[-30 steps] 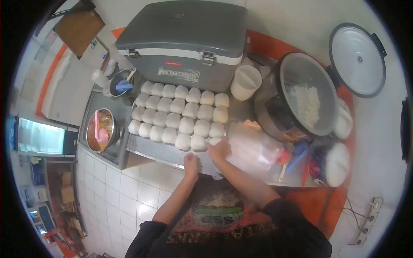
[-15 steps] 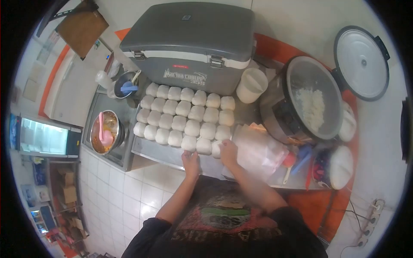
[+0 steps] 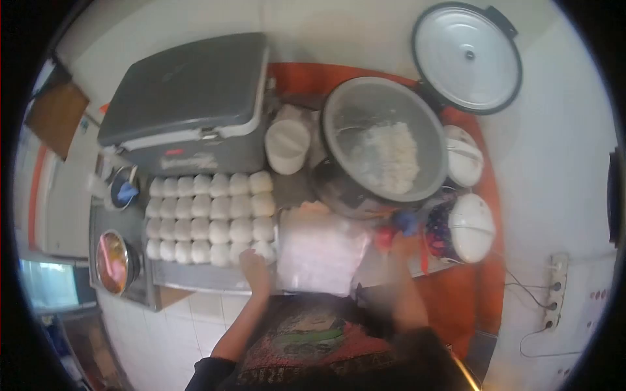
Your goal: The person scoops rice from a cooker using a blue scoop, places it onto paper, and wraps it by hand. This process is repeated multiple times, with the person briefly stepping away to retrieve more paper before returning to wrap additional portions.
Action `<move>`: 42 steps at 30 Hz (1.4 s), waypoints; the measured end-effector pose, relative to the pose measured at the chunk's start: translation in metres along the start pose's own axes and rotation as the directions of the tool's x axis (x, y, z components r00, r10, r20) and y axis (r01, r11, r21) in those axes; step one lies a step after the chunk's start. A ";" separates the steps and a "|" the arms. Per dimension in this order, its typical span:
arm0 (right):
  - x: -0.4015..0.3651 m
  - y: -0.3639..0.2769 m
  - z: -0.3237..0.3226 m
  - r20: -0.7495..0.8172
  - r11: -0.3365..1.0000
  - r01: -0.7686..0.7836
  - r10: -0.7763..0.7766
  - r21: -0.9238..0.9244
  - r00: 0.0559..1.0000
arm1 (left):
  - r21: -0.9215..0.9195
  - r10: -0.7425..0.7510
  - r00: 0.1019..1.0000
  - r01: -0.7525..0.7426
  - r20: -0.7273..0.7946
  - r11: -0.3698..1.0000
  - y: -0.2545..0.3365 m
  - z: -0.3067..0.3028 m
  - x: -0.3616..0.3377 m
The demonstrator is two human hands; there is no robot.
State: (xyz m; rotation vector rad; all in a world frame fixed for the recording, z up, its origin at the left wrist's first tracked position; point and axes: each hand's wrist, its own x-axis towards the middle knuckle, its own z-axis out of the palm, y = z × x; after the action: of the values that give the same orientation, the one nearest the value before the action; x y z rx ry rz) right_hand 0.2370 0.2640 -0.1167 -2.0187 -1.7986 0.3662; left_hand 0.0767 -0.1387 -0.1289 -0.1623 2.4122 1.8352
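Several rows of white rounded mounds [image 3: 192, 228] sit on a metal tray [image 3: 195, 275]. My left hand [image 3: 253, 262] is at the front right corner of these rows, its fingertips against or just beside the last mounds; it looks open, with nothing gripped. My right hand [image 3: 401, 254] is smeared by motion to the right of a stack of pale sheets [image 3: 323, 251]. Close to its fingers are a red round-ended utensil [image 3: 384, 238] and a blue utensil [image 3: 407, 223]. Whether the right hand touches either one is not clear.
A large rice cooker [image 3: 339, 189] holds white rice [image 3: 391, 156], its lid [image 3: 468, 58] raised. Behind the mounds stands a grey cooler box [image 3: 189, 91], beside a white container [image 3: 287, 146]. Patterned white-lidded tub [image 3: 473, 228] stands right; pot with pink ladle [image 3: 116, 267] left.
My view has swung to the right. My right hand has left the mounds and moved right toward the red and blue utensils. My left hand has shifted right along the front row.
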 end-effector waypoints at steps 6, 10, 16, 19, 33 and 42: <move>0.045 0.060 0.064 0.172 0.985 0.100 -0.123 0.139 0.977 | 0.007 0.189 0.978 -0.190 0.086 0.982 0.053 0.065 0.009; 0.062 0.099 0.043 0.291 0.520 -0.221 -0.055 0.825 0.955 | 0.036 0.121 0.986 -0.126 0.118 0.991 0.097 0.095 0.013; 0.037 -0.155 -0.238 0.147 0.519 0.105 -0.422 0.848 0.895 | -0.188 0.363 0.924 -0.339 0.118 0.922 0.200 0.126 0.029; 0.078 -0.252 -0.250 0.131 0.496 0.642 -0.839 0.585 0.528 | -0.237 0.418 0.899 -0.381 0.130 0.894 0.236 0.153 0.045; 0.152 -0.320 -0.003 0.834 0.012 0.926 -0.430 -0.378 0.346 | -0.457 0.311 0.950 -0.270 0.014 0.848 0.229 0.184 0.047; 0.070 -0.388 -0.103 0.933 0.429 0.878 -0.177 -0.212 0.312 | -0.486 0.298 0.955 -0.260 0.001 0.834 0.230 0.187 0.047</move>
State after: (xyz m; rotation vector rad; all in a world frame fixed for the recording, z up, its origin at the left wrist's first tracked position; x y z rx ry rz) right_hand -0.0481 0.3526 0.1604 -1.2538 -3.6861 0.4168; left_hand -0.0005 0.1013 0.0340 0.2367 1.9582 2.4964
